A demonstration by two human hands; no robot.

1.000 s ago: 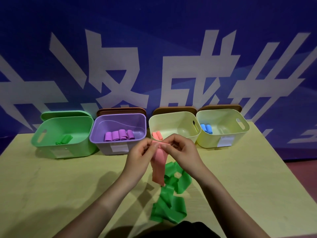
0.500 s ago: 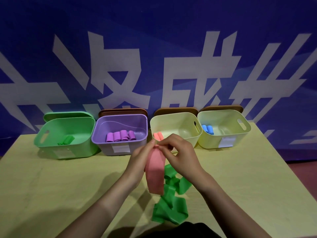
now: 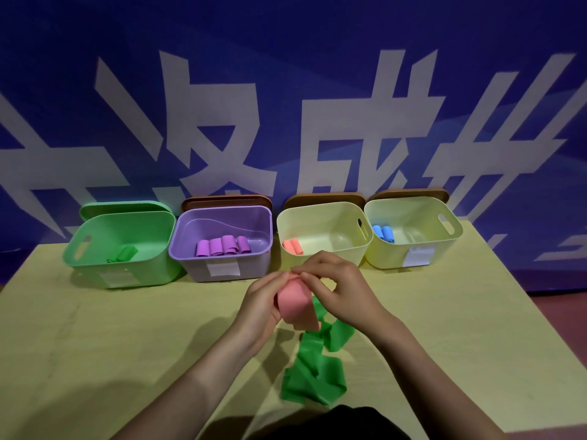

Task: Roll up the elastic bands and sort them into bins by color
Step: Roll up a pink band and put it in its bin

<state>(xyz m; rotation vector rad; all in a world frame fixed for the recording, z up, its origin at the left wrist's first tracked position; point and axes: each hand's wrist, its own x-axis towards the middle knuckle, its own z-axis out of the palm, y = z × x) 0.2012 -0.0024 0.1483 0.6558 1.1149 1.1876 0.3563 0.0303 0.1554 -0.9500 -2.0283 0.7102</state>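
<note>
pink band (image 3: 297, 308) hanging shorter, both hands pinching top

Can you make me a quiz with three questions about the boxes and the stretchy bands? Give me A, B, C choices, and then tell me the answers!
1. Where are the blue rolls?
A. green bin
B. purple bin
C. far-right yellow bin

2. How many purple rolls lie in the purple bin?
A. one
B. four
C. seven

3. What is the pink band doing?
A. hanging from both hands
B. lying flat on the table
C. sitting in a bin

Answers:
1. C, they lie in the far-right yellow bin.
2. B, four stand side by side.
3. A, the left hand and right hand pinch its top end.
</note>
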